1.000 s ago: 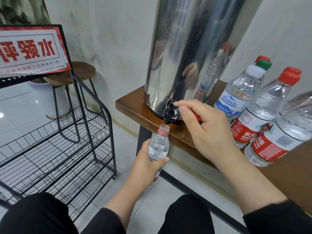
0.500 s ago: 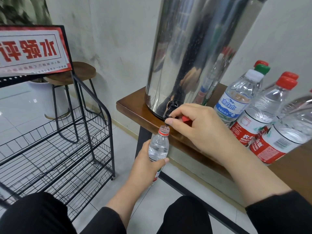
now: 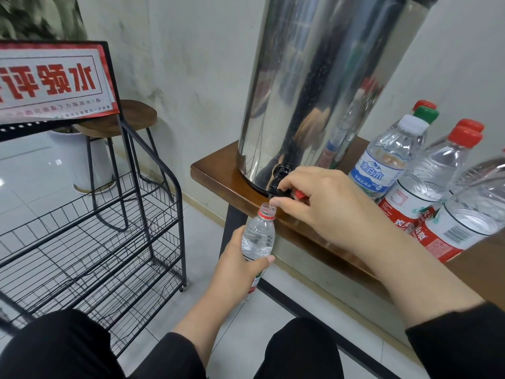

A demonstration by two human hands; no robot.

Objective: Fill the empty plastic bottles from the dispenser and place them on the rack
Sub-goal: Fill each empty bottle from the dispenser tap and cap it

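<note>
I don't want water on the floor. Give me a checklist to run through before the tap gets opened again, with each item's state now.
1. Small bottle held firmly: ok, the left hand has a full grip round its body.
2. Cap off: ok, the mouth is open.
3. Mouth under the black tap: not ok, it sits below and to the left of the spout.
4. Bottle upright: not ok, it tilts slightly.
5. Right hand on the tap: ok, fingers curl round it; a red cap shows under them.
6. Room left in the bottle: cannot tell, the water level is unclear.
</note>
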